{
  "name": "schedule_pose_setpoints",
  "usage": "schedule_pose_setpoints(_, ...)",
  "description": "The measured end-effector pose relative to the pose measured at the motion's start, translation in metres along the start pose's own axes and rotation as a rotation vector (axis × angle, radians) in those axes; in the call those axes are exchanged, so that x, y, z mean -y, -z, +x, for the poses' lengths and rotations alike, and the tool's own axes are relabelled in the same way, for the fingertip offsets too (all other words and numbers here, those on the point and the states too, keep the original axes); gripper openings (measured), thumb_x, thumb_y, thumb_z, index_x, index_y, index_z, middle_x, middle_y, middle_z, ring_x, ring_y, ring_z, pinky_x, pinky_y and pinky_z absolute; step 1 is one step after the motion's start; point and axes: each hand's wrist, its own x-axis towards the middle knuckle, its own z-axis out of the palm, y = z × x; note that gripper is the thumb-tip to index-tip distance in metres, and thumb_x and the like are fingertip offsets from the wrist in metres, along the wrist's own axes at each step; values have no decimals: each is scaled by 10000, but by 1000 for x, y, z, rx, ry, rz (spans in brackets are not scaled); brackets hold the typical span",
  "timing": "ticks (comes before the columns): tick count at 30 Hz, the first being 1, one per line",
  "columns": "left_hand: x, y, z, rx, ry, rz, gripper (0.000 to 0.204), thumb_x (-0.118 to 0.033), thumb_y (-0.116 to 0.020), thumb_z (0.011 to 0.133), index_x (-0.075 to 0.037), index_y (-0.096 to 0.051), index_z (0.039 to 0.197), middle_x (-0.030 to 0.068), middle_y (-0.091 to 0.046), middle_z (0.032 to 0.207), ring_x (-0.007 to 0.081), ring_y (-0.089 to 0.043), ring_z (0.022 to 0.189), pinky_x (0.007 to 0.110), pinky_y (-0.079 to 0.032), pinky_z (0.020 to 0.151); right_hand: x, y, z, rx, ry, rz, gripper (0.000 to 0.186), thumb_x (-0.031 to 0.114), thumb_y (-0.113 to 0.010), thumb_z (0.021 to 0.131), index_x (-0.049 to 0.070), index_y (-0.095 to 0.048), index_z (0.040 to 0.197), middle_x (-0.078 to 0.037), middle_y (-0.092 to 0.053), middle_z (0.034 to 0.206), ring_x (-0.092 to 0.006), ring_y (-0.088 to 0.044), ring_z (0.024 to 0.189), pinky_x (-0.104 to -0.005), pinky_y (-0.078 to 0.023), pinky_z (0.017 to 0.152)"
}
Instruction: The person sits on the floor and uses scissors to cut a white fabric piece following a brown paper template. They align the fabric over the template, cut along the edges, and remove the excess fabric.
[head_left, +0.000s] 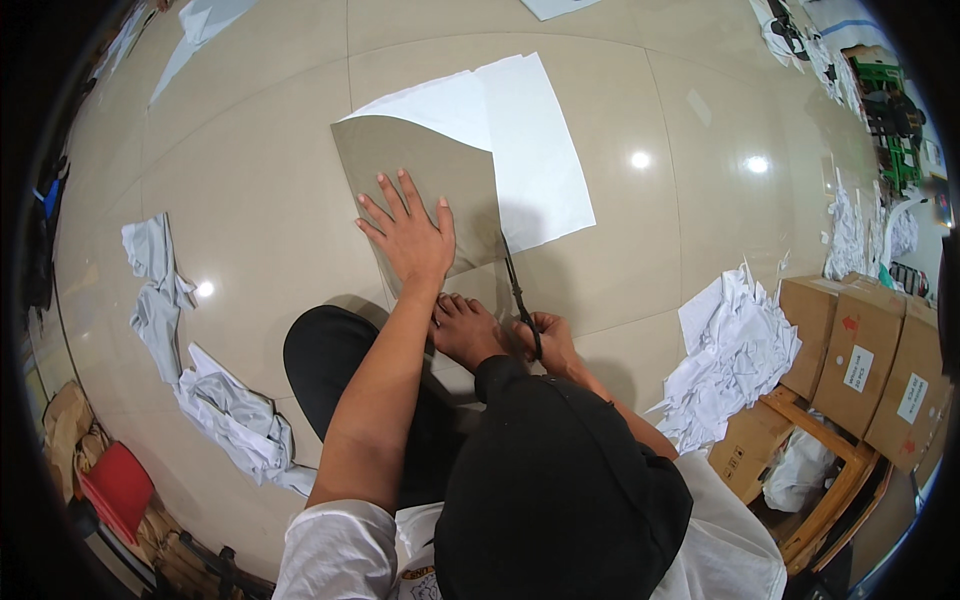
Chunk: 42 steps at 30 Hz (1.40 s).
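My left hand (408,240) lies flat with fingers spread on a brownish-grey, curved-edged flat piece (440,165), perhaps a cutting pattern. Beneath that piece lies a white sheet of cloth or paper (545,165), showing along its far and right sides. My right hand (548,338) grips black-handled scissors (514,285) by the finger loops. Their blades point away from me and meet the sheets at the piece's lower right corner. How far apart the blades are, I cannot make out. My bare foot (468,328) rests on the floor between my hands.
My black-clad knees (560,480) are close in front. White scraps (730,350) are heaped at the right, beside cardboard boxes (845,350) on a wooden frame (825,480). Crumpled light cloth (230,405) trails along the left, near a red object (118,490). The floor is shiny beige tile (610,280).
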Motion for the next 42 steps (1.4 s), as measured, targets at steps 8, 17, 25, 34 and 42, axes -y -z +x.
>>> schedule_pose_setpoints(8,0,0,0,-3,2,-15,859,-558,-469,1125,-87,-259,1812,240,-180,1879,623,-87,1687,781,-58,1332,-1,-15,-5,-18,10,-10,312,284,-817,962,22,-689,851,-18,-676,694,-73,-590,596,-253,-448,553)
schedule_pose_setpoints(17,0,0,-1,1,2,-22,861,-561,-465,1125,-93,-252,1815,236,-173,1882,621,-81,1688,775,-50,1336,-8,-19,-3,-40,7,-35,290,259,-788,966,8,-682,866,-26,-676,696,-79,-604,596,-258,-456,543)
schedule_pose_setpoints(25,1,-2,-1,-15,5,-11,853,-569,-461,1128,-112,-253,1818,220,-170,1887,622,-79,1690,772,-51,1339,-15,-23,-3,-48,24,84,273,264,-814,952,26,-694,890,-17,-684,734,-75,-591,606,-254,-453,557)
schedule_pose_setpoints(34,2,-1,0,-22,-7,-13,857,-556,-465,1129,-85,-254,1813,234,-168,1883,629,-95,1683,773,-57,1337,-15,-33,-3,-56,25,58,332,308,-833,959,5,-708,906,-20,-689,739,-76,-594,614,-259,-455,558)
schedule_pose_setpoints(42,1,-1,0,-20,-9,-25,853,-576,-437,1138,-78,-260,1808,257,-183,1874,634,-90,1681,778,-55,1331,-10,-36,-8,-89,-13,-11,341,304,-814,967,-8,-697,896,-31,-682,720,-82,-601,599,-266,-461,534)
